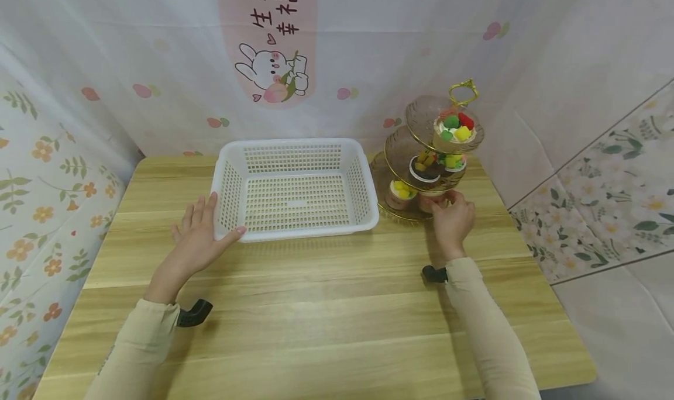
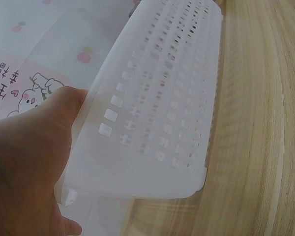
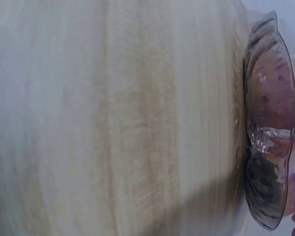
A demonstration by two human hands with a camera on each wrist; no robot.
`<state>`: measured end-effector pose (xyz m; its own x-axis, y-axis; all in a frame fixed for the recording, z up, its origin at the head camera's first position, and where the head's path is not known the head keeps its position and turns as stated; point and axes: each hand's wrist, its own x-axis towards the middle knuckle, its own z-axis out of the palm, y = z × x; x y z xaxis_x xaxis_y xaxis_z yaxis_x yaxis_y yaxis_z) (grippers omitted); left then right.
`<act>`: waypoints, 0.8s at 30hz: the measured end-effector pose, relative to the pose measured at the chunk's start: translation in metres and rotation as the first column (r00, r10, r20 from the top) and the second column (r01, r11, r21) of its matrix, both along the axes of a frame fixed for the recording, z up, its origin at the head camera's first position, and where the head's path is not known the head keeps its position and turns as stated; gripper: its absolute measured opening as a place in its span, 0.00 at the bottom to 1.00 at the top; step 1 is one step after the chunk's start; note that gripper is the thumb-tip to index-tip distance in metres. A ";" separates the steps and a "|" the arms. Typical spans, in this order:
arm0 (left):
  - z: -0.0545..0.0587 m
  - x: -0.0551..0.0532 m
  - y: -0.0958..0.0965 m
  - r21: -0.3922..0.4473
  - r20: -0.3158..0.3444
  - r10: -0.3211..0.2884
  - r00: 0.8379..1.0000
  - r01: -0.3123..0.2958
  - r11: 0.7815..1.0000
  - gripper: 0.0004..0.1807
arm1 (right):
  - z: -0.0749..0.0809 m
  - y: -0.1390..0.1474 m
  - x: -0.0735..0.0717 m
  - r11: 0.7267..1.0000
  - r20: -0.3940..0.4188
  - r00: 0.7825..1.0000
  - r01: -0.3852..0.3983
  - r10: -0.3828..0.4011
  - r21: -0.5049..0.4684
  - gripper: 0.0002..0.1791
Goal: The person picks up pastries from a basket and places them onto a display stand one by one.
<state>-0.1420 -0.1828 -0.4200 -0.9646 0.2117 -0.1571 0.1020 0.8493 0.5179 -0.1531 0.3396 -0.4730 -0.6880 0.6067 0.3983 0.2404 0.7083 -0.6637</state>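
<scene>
My left hand (image 1: 196, 245) rests at the near left corner of a white plastic basket (image 1: 295, 234), fingers spread and straight, thumb over the rim. The basket's perforated side wall (image 2: 152, 98) fills much of the left wrist view. On the right, my right hand (image 1: 454, 219) pinches a toy cupcake (image 1: 429, 201) on the bottom tier of a three-tier cake stand (image 1: 392, 148); the fingers hide part of it. The clear bottom tier (image 3: 268, 113) shows at the right edge of the right wrist view, with the fingertips just past its rim.
Another cupcake with yellow topping (image 1: 401, 190) sits on the bottom tier. The middle tier bears a dark cupcake (image 1: 424, 167) and a yellow-green one (image 1: 454, 162). A fruit-topped cupcake (image 1: 454, 130) stands on top, beside the gold ring handle (image 1: 463, 93). A curtain (image 1: 368, 49) hangs behind the wooden table (image 1: 316, 318).
</scene>
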 end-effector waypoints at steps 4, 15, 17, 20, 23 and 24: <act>0.000 0.000 0.000 0.000 -0.003 -0.001 1.000 0.001 1.000 0.59 | -0.002 -0.001 0.002 1.000 -0.013 1.000 0.000 0.000 -0.004 0.23; -0.001 0.000 0.001 0.001 0.001 -0.002 1.000 0.002 1.000 0.60 | -0.007 -0.001 0.005 0.999 0.014 1.000 0.020 -0.019 -0.037 0.27; -0.001 0.000 0.002 0.002 0.003 -0.002 1.000 0.002 1.000 0.60 | -0.007 -0.001 0.007 0.998 -0.001 1.000 0.028 -0.028 -0.057 0.25; -0.001 0.001 0.002 0.004 0.002 -0.003 1.000 0.003 1.000 0.60 | -0.005 -0.002 0.011 0.996 -0.042 0.998 0.034 -0.037 -0.084 0.20; -0.001 0.001 0.002 0.009 -0.001 0.000 1.000 0.000 1.000 0.59 | -0.004 -0.002 0.013 0.996 -0.078 0.997 0.020 -0.027 -0.087 0.16; -0.001 0.001 0.001 0.009 -0.002 0.001 1.000 -0.001 1.000 0.59 | -0.004 -0.002 0.013 0.997 -0.083 0.996 0.015 -0.022 -0.078 0.15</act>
